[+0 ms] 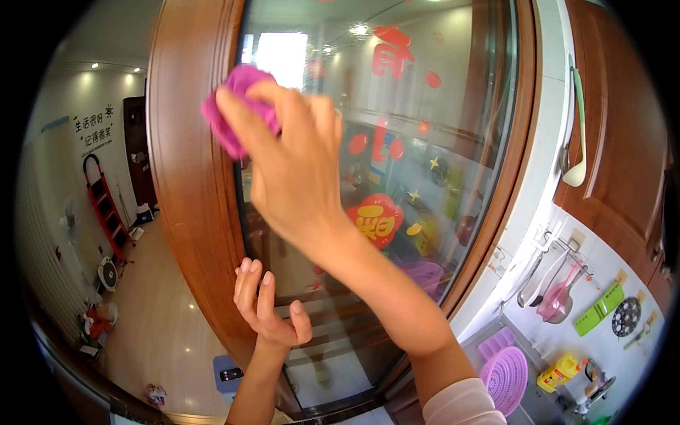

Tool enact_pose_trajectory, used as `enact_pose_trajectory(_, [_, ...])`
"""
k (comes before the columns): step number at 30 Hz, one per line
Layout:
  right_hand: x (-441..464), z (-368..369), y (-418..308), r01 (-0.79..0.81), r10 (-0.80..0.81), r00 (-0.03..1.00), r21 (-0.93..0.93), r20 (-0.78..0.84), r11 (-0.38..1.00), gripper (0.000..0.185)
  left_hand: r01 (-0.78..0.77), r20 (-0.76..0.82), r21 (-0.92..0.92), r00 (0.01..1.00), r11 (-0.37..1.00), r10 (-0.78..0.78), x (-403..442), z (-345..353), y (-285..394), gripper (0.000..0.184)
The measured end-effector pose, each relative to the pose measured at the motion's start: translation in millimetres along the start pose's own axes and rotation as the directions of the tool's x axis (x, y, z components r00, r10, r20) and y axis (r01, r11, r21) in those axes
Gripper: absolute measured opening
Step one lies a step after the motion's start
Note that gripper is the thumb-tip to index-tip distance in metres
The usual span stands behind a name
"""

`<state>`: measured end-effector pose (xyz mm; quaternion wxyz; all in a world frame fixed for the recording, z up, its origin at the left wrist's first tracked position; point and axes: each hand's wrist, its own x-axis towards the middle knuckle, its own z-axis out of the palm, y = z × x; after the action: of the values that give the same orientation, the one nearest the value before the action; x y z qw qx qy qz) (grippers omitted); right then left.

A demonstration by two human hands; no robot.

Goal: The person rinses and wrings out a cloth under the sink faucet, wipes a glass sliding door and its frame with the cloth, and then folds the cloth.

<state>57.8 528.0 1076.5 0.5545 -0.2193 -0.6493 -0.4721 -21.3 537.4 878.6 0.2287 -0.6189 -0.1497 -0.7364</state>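
My right hand (297,156) is closed on a purple cloth (237,110), pressing it where the brown wooden door frame (195,163) meets the glass pane (453,99), high up on the left side. Lower down, my left hand (269,308) is raised with its fingers apart and holds nothing. It is close to the inner edge of the frame; whether the fingertips touch the wood I cannot tell. Red and yellow stickers (375,219) decorate the glass, which also carries reflections.
To the left lies a room with a red stepladder (105,205) and a fan (108,275). On the right, kitchen tools (556,294) hang on a tiled wall, above a purple basket (504,379) and a yellow bottle (559,373). A ladle (577,163) hangs beside the cabinet.
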Motion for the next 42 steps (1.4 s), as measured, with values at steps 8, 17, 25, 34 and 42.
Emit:
enact_pose_trajectory(8, [-128, -55, -35, 0.137, -0.152, 0.905, 0.065, 0.397, 0.988, 0.049, 0.172, 0.059, -0.054, 0.984, 0.984, -0.169, -18, -47, 6, 0.035])
enact_pose_trajectory(17, [44, 15, 11, 0.007, 0.003, 0.993, 0.086, -0.116, 0.996, 0.044, 0.249, 0.100, -0.014, 0.964, 0.968, -0.247, -47, -54, 20, 0.029])
enact_pose_trajectory(25, [-178, -19, -96, 0.057, -0.192, 0.887, 0.314, 0.420, 0.948, 0.043, 0.281, 0.046, 0.114, 0.957, 0.953, -0.288, -67, -86, 25, 0.008])
enact_pose_trajectory(34, [-132, -25, -71, 0.149, -0.277, 0.882, 0.333, 0.380, 0.931, 0.038, 0.441, -0.035, 0.140, 0.897, 0.887, -0.441, -78, -105, 41, 0.013])
enact_pose_trajectory(42, [-102, 18, -85, 0.114, -0.145, 0.958, 0.135, 0.248, 0.984, 0.036, 0.488, -0.065, 0.212, 0.871, 0.846, -0.486, -80, -106, 45, 0.011])
